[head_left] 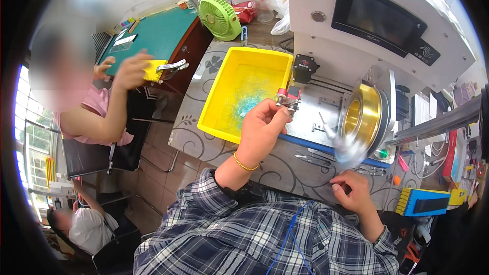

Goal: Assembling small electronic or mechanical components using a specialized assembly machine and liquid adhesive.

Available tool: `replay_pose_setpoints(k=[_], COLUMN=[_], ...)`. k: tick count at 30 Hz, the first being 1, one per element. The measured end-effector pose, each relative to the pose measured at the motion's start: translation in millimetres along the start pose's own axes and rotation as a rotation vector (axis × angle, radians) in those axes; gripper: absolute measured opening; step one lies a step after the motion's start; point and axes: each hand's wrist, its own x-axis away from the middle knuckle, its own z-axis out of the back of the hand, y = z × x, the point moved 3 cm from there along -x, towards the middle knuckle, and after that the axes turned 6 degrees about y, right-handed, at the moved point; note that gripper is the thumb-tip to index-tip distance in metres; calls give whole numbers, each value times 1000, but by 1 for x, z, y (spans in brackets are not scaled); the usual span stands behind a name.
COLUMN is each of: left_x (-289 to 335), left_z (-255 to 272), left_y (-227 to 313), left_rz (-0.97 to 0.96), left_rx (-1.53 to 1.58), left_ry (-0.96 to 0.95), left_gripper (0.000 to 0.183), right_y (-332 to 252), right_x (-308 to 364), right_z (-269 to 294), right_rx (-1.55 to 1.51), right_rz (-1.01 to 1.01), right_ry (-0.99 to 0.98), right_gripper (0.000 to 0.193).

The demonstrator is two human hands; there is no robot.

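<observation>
Left fingers pinch a metal part by the bin; hold it steady. Right fingers curl loosely, seemingly empty.

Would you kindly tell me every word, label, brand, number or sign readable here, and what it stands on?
I won't copy wording or brands, but markings stand here:
Screen: pale lettering on its lower frame; no readable text on the dark display.
Black plate beside it: pale swirl sign, small characters beneath.
Black block by the yellow bin: red sign, tiny pale print.
Red box, far right: any print is too small to read.
</observation>
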Motion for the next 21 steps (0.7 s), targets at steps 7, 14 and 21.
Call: replay_pose_setpoints(k=[7, 14, 21], left_x=[0, -3, -4], left_z=[-1, 1, 1], left_y=[1, -4, -9], left_rz=[7, -32, -73], left_rx=[-7, 53, -19], left_ry=[17, 35, 68], left_gripper=[11, 12, 12], right_y=[-1, -4, 1], right_x=[-1, -3, 1], right_z=[1, -3, -9], right_rx=[7, 29, 14], right_rz=[-14, 3, -45], right_ry=[-23, -56, -9], right_gripper=[9, 8, 6])
